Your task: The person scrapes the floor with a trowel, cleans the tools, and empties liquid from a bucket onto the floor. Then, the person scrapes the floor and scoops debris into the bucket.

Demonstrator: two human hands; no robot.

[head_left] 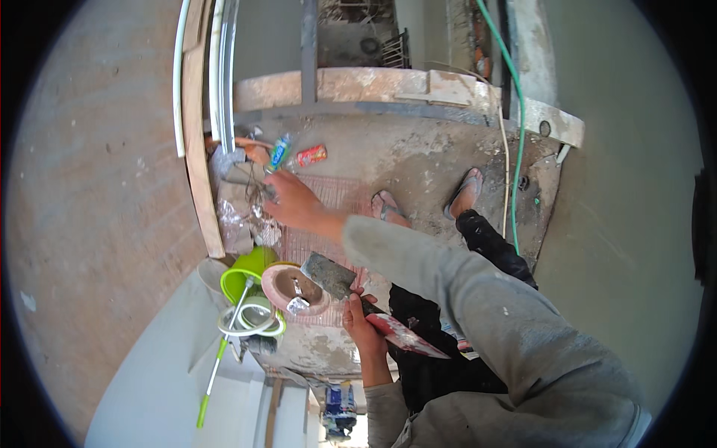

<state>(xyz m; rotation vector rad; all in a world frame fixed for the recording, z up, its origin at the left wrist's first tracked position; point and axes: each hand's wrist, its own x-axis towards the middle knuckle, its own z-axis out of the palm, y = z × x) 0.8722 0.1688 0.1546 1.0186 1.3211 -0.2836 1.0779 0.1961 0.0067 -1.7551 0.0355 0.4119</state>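
My left hand is closed round the dark handle of a trowel with a flat, mortar-caked grey blade. Beside that hand is a long red-and-white flat blade; whether it is held too I cannot tell. Across the front of me, my right arm reaches left, and my right hand is low over a heap of litter by the wall. Its fingers are curled at a dark, thin, wiry bit, too small to make out. Just beyond lie a blue-green packet and a red can.
A pink round basin, a lime-green bucket and a green-and-white stick stand near left. Wire mesh covers some floor. My sandalled feet are right of it. A green hose and long white rails run upward.
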